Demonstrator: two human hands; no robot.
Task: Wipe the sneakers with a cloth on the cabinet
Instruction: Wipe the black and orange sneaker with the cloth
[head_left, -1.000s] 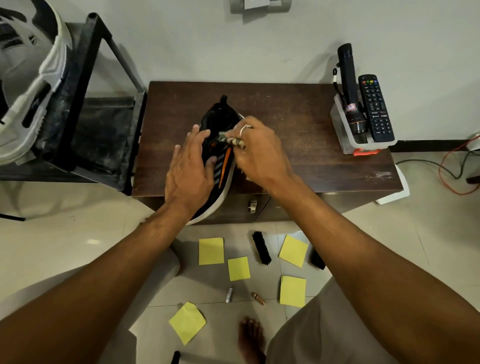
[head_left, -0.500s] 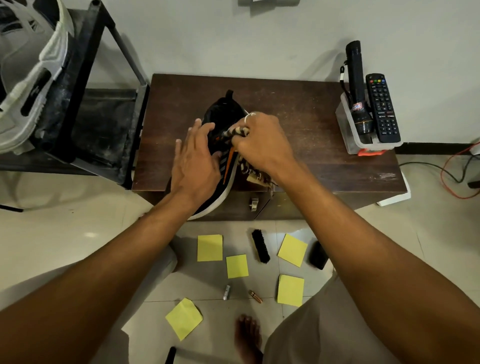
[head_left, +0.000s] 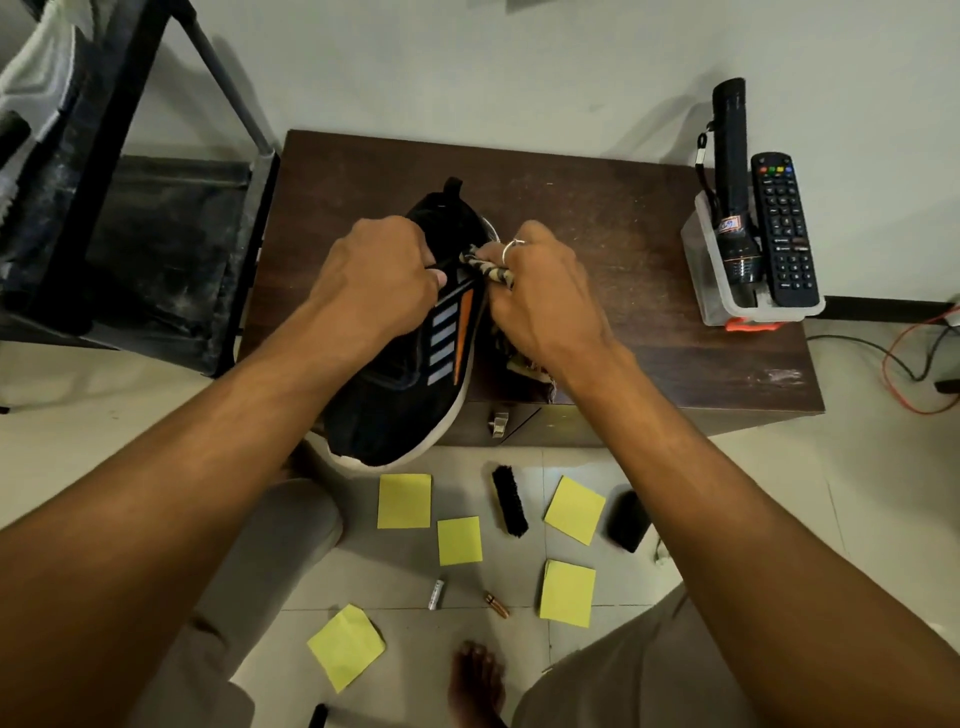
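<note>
A black sneaker with grey stripes, an orange stripe and a white sole lies on the dark wooden cabinet, its toe hanging over the front edge. My left hand is curled on the sneaker's upper near the laces and grips it. My right hand, a ring on one finger, is closed on a striped cloth pressed against the sneaker's right side by the collar. More of the cloth hangs under my right wrist.
A clear holder with a black torch and a remote stands at the cabinet's right edge. A dark metal rack is on the left. On the floor lie yellow notes, a black brush, batteries and cables.
My left hand went from lying flat with spread fingers to a closed grip on the sneaker's upper. My right hand with the cloth stayed beside the collar, shifting slightly.
</note>
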